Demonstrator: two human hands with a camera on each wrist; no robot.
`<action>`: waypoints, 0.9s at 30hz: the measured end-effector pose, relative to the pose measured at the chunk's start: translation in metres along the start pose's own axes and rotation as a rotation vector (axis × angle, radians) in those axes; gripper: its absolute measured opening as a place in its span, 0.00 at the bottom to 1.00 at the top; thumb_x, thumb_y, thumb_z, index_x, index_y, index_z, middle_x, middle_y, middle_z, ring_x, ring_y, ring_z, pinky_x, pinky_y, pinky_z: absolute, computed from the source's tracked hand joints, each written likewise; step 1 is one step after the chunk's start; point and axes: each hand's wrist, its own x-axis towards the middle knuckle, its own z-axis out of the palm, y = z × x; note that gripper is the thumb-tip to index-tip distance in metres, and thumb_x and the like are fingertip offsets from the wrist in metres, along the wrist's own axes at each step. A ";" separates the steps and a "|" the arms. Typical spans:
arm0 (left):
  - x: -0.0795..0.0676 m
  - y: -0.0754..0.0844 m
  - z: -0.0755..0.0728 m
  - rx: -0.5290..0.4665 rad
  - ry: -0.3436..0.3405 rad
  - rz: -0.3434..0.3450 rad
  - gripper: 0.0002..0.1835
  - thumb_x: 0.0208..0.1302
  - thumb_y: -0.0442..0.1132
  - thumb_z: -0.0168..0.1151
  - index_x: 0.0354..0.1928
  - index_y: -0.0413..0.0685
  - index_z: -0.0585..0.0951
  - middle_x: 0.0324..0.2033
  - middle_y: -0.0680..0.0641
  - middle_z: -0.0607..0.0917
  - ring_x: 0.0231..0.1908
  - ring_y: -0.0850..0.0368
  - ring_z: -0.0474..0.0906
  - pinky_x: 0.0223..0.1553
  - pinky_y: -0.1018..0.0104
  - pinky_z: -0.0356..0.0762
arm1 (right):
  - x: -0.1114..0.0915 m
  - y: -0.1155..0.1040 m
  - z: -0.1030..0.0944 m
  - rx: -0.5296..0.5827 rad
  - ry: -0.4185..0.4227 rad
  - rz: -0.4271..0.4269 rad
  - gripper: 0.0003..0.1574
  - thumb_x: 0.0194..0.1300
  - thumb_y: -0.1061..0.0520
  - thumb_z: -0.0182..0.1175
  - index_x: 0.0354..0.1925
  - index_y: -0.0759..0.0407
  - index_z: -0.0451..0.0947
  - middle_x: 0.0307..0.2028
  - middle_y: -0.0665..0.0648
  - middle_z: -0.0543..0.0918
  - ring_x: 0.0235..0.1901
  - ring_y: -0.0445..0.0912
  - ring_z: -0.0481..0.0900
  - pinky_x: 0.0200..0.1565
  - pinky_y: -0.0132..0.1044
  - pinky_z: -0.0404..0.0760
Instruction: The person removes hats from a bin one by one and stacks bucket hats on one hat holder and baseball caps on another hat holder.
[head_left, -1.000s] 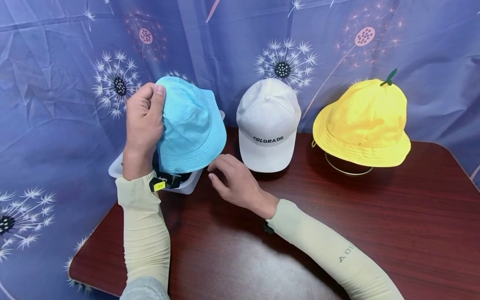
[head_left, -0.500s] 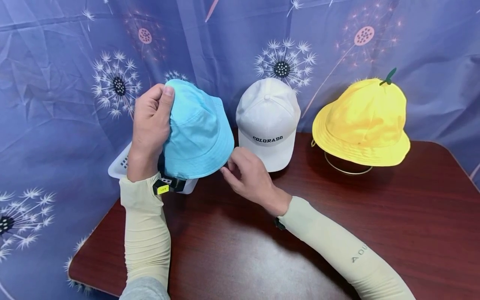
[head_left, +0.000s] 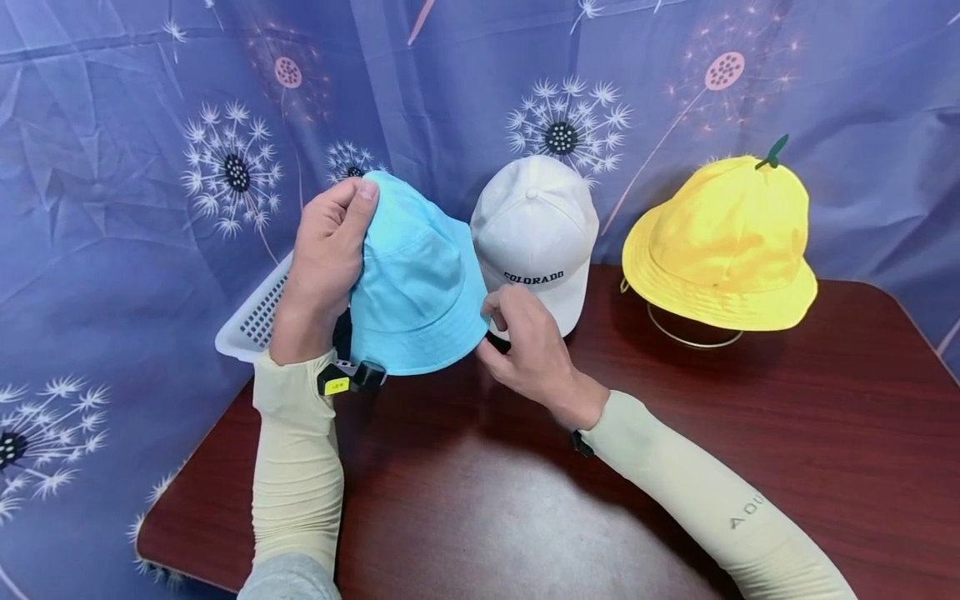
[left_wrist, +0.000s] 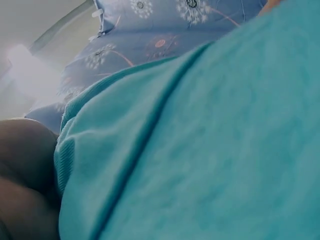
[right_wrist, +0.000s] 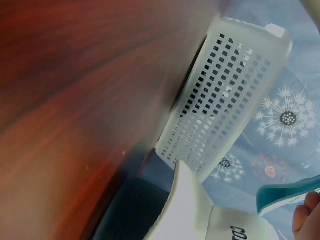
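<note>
My left hand [head_left: 330, 246] grips the light blue bucket hat [head_left: 420, 283] at the left side of its crown, thumb on the near face. The hat is held tilted above the table. Curled fingers of my right hand [head_left: 528, 346] pinch the right edge of its brim. In the left wrist view, blue cloth [left_wrist: 210, 150] fills most of the picture. Fingertips [right_wrist: 307, 215] of the right hand lie against the brim in the right wrist view. Just behind that hand stands a white baseball cap [head_left: 532, 225] lettered COLORADO, its peak partly covered by the hand.
A yellow bucket hat [head_left: 727, 250] with a green sprout rests on a wire stand [head_left: 693, 340] at the right. Behind my left wrist is a white perforated basket [head_left: 258, 321], mostly hidden. Dandelion-print cloth [head_left: 450, 83] hangs behind the dark red wooden table [head_left: 450, 500].
Both hands and the blue bucket hat have moved right and slightly toward me, away from the basket. The right fingers have come onto the brim. The white cap and yellow hat stay in place.
</note>
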 end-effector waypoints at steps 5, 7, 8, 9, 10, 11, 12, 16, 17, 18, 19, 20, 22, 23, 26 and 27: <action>0.001 -0.005 0.005 -0.027 -0.040 -0.047 0.17 0.86 0.43 0.49 0.40 0.43 0.82 0.23 0.50 0.80 0.22 0.59 0.80 0.30 0.68 0.79 | 0.002 0.001 -0.007 -0.020 0.022 -0.075 0.07 0.62 0.65 0.58 0.41 0.65 0.74 0.30 0.56 0.66 0.31 0.49 0.63 0.37 0.41 0.64; 0.001 -0.006 0.007 -0.043 -0.048 -0.067 0.17 0.86 0.44 0.48 0.41 0.44 0.82 0.24 0.50 0.81 0.24 0.60 0.81 0.31 0.68 0.81 | 0.004 0.001 -0.011 -0.035 0.029 -0.107 0.06 0.62 0.66 0.57 0.39 0.64 0.75 0.30 0.55 0.66 0.31 0.49 0.63 0.36 0.41 0.64; 0.001 -0.007 0.007 -0.060 -0.048 -0.079 0.17 0.86 0.44 0.48 0.41 0.43 0.82 0.25 0.50 0.82 0.24 0.59 0.81 0.32 0.68 0.81 | 0.005 0.000 -0.013 -0.042 0.034 -0.120 0.06 0.61 0.67 0.57 0.39 0.64 0.76 0.30 0.55 0.67 0.31 0.49 0.63 0.35 0.41 0.65; 0.001 -0.007 0.008 -0.074 -0.049 -0.092 0.17 0.86 0.44 0.48 0.41 0.43 0.82 0.26 0.50 0.82 0.25 0.60 0.82 0.33 0.68 0.82 | 0.005 0.000 -0.014 -0.048 0.035 -0.135 0.06 0.61 0.67 0.56 0.39 0.64 0.76 0.30 0.55 0.68 0.31 0.49 0.64 0.36 0.42 0.66; 0.001 -0.007 0.008 -0.085 -0.051 -0.103 0.17 0.86 0.44 0.48 0.41 0.43 0.82 0.26 0.50 0.82 0.25 0.60 0.82 0.34 0.68 0.82 | 0.006 0.000 -0.016 -0.054 0.031 -0.145 0.07 0.61 0.68 0.56 0.39 0.64 0.77 0.31 0.55 0.69 0.31 0.50 0.65 0.36 0.42 0.66; 0.001 -0.007 0.009 -0.090 -0.054 -0.111 0.17 0.86 0.43 0.47 0.42 0.43 0.82 0.27 0.50 0.83 0.26 0.60 0.82 0.34 0.68 0.83 | 0.006 0.001 -0.018 -0.060 0.026 -0.155 0.08 0.60 0.68 0.56 0.39 0.64 0.78 0.31 0.56 0.71 0.32 0.50 0.67 0.36 0.42 0.67; 0.000 -0.007 0.009 -0.099 -0.055 -0.119 0.17 0.86 0.43 0.47 0.42 0.43 0.82 0.27 0.50 0.83 0.26 0.60 0.83 0.35 0.68 0.83 | 0.006 0.001 -0.020 -0.070 0.021 -0.165 0.08 0.60 0.68 0.57 0.39 0.64 0.78 0.32 0.56 0.72 0.32 0.51 0.68 0.36 0.43 0.68; -0.001 -0.009 0.011 -0.109 -0.074 -0.133 0.17 0.87 0.42 0.45 0.44 0.43 0.82 0.29 0.50 0.83 0.27 0.60 0.84 0.37 0.68 0.84 | 0.007 0.005 -0.027 -0.119 -0.009 -0.221 0.10 0.62 0.67 0.55 0.41 0.65 0.80 0.34 0.59 0.76 0.33 0.53 0.71 0.36 0.44 0.72; -0.001 -0.009 0.012 -0.116 -0.079 -0.139 0.17 0.87 0.42 0.45 0.44 0.43 0.82 0.29 0.50 0.82 0.27 0.60 0.84 0.38 0.68 0.84 | 0.007 0.005 -0.029 -0.131 -0.013 -0.238 0.10 0.62 0.67 0.55 0.41 0.66 0.80 0.34 0.59 0.76 0.33 0.54 0.71 0.36 0.45 0.73; -0.001 -0.010 0.012 -0.124 -0.084 -0.148 0.17 0.87 0.42 0.45 0.44 0.43 0.82 0.29 0.50 0.82 0.27 0.60 0.84 0.38 0.69 0.84 | 0.008 0.006 -0.030 -0.139 -0.017 -0.251 0.11 0.63 0.67 0.53 0.42 0.66 0.80 0.34 0.60 0.76 0.33 0.54 0.72 0.36 0.45 0.73; -0.001 -0.010 0.013 -0.135 -0.090 -0.158 0.17 0.87 0.42 0.45 0.44 0.42 0.81 0.29 0.50 0.82 0.26 0.60 0.84 0.37 0.68 0.84 | 0.008 0.006 -0.032 -0.141 -0.021 -0.261 0.13 0.63 0.67 0.51 0.42 0.66 0.80 0.34 0.60 0.76 0.33 0.54 0.72 0.36 0.45 0.73; -0.001 -0.010 0.014 -0.144 -0.092 -0.170 0.17 0.87 0.42 0.45 0.44 0.42 0.81 0.28 0.50 0.82 0.26 0.60 0.84 0.36 0.69 0.84 | 0.008 0.007 -0.033 -0.139 -0.025 -0.267 0.14 0.63 0.67 0.49 0.42 0.67 0.80 0.34 0.60 0.77 0.33 0.55 0.72 0.36 0.45 0.73; 0.000 -0.010 0.015 -0.163 -0.096 -0.197 0.17 0.86 0.43 0.47 0.43 0.41 0.81 0.26 0.50 0.82 0.25 0.60 0.83 0.34 0.69 0.84 | 0.008 0.007 -0.035 -0.122 -0.030 -0.266 0.16 0.63 0.68 0.47 0.42 0.67 0.80 0.35 0.61 0.77 0.33 0.55 0.71 0.36 0.45 0.73; 0.000 -0.010 0.016 -0.173 -0.097 -0.211 0.17 0.86 0.43 0.47 0.43 0.41 0.81 0.25 0.50 0.82 0.25 0.60 0.84 0.34 0.68 0.84 | 0.008 0.007 -0.036 -0.106 -0.031 -0.258 0.17 0.64 0.68 0.46 0.43 0.67 0.80 0.35 0.61 0.78 0.33 0.55 0.72 0.36 0.45 0.73; 0.001 -0.010 0.017 -0.173 -0.098 -0.238 0.18 0.86 0.46 0.48 0.41 0.44 0.80 0.24 0.51 0.81 0.25 0.60 0.83 0.32 0.68 0.83 | 0.008 0.007 -0.038 -0.058 -0.031 -0.214 0.18 0.66 0.67 0.44 0.43 0.67 0.81 0.37 0.61 0.79 0.34 0.53 0.72 0.37 0.42 0.73; 0.001 -0.010 0.017 -0.172 -0.101 -0.239 0.18 0.86 0.48 0.47 0.40 0.45 0.80 0.24 0.51 0.81 0.25 0.60 0.82 0.33 0.68 0.82 | 0.008 0.007 -0.039 -0.041 -0.030 -0.197 0.18 0.67 0.67 0.44 0.43 0.67 0.81 0.37 0.60 0.78 0.33 0.52 0.72 0.36 0.42 0.73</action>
